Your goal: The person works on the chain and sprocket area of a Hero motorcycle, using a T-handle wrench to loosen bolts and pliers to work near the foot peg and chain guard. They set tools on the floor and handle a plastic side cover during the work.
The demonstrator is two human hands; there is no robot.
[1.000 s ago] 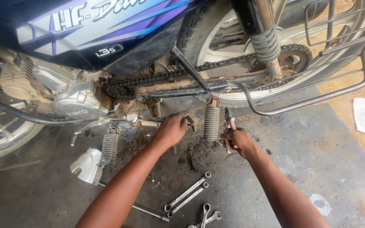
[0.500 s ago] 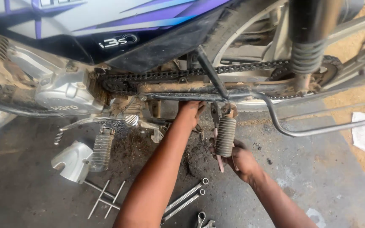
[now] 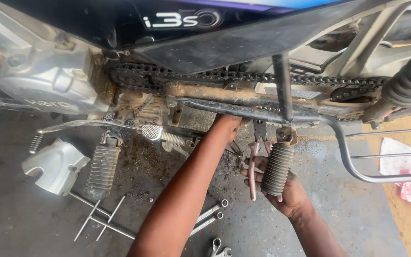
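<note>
Right hand [image 3: 281, 190] gripping pink-handled pliers [image 3: 254, 164] (grimy), beside ribbed footpeg [image 3: 277, 169]

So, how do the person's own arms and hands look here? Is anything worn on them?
Both forearms are bare: no sleeve reaches into view, and no watch, bracelet or glove shows. The right hand has no glove and no ring that I can see, and dark grime marks its fingers. The left hand is mostly hidden under the motorcycle frame, so its fingers cannot be checked.
</note>
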